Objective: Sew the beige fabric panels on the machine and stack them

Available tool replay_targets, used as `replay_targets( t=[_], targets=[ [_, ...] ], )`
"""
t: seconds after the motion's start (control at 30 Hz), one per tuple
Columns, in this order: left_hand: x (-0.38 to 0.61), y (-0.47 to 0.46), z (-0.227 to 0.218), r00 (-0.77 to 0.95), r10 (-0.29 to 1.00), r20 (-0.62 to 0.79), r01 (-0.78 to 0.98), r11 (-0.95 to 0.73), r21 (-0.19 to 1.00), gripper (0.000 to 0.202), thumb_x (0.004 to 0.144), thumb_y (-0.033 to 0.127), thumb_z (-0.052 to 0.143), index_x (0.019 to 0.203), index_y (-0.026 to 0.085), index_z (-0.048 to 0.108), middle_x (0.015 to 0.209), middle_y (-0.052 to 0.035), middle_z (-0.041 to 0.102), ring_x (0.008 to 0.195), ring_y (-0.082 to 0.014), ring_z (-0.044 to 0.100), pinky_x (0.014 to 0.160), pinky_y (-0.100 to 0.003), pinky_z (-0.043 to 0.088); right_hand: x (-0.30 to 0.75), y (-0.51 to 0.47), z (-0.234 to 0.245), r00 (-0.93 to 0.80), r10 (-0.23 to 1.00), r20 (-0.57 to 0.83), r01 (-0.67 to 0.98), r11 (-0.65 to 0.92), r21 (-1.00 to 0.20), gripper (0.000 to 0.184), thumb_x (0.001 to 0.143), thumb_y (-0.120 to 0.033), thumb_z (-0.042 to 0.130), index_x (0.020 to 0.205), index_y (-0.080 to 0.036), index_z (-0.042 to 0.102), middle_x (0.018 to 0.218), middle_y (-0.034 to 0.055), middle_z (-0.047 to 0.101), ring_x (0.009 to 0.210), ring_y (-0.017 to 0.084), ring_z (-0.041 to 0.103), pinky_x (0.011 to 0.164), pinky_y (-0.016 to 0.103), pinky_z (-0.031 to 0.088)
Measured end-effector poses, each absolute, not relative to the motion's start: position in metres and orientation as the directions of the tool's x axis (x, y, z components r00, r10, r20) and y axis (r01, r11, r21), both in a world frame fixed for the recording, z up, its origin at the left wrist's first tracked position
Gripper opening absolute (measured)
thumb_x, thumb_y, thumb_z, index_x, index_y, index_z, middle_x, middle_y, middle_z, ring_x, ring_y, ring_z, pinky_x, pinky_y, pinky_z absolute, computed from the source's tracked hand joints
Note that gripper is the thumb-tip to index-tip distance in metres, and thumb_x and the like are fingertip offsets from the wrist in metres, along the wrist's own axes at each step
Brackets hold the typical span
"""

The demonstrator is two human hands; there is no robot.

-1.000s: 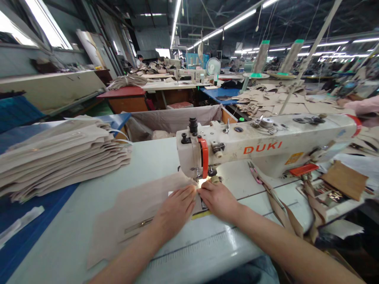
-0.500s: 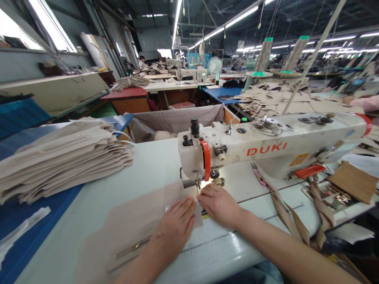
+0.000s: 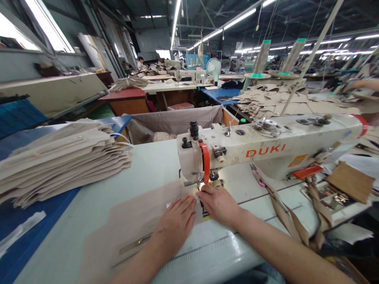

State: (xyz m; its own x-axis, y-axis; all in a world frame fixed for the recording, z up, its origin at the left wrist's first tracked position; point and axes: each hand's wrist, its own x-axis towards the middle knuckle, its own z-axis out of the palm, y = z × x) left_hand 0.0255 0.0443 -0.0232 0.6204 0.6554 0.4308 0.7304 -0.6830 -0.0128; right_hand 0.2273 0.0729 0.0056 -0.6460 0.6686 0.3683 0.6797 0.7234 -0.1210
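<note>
Presses the left hand [image 3: 174,223] flat on the beige fabric piece [image 3: 139,215], palm down, fingers straight and close together, gripping nothing. Sets the right hand [image 3: 219,202] just right of it, nearly touching, fingers bent down onto the right edge of the same piece, right at the presser foot [image 3: 199,184]. Cannot tell whether those fingertips pinch the cloth or only rest on it.

Has the fabric piece spread on the pale table [image 3: 148,161], running from under the machine head toward the left and near side, with a metal zipper [image 3: 134,245] along its near part, left of the left wrist.

Works at a white sewing machine [image 3: 266,148] marked DUKI in orange, with an orange guard on its head and a lit patch under the needle.

- Left, on a blue surface [image 3: 26,225]: a tall stack of beige cut pieces [image 3: 59,157], well apart from the hands.
- Beyond the table: a bin lined with grey cloth [image 3: 174,120].
- Right of the hands: beige strips [image 3: 284,209] hanging over the table's near edge, and a brown piece [image 3: 351,182] farther right.
- Far right edge: another person's hand [image 3: 359,84] over a table strewn with beige pieces.
</note>
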Motion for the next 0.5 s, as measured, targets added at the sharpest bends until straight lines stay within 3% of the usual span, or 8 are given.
replay_targets(
  t=[0.5],
  targets=[
    [0.033,0.071,-0.018,0.627,0.598,0.5,0.692,-0.722,-0.005,0.036,0.099,0.023,0.036,0.121,0.015,0.063,0.121,-0.0111,0.069,0.111,-0.0217,0.064,0.095,-0.038,0.054,0.231,0.077,0.009,-0.645,0.691,0.327,0.703,0.704,-0.102,0.018,0.093,-0.013,0.051,0.083,-0.015,0.066,0.084,0.0076,0.065,0.081,0.02,0.056,0.075,0.031,0.041]
  ],
)
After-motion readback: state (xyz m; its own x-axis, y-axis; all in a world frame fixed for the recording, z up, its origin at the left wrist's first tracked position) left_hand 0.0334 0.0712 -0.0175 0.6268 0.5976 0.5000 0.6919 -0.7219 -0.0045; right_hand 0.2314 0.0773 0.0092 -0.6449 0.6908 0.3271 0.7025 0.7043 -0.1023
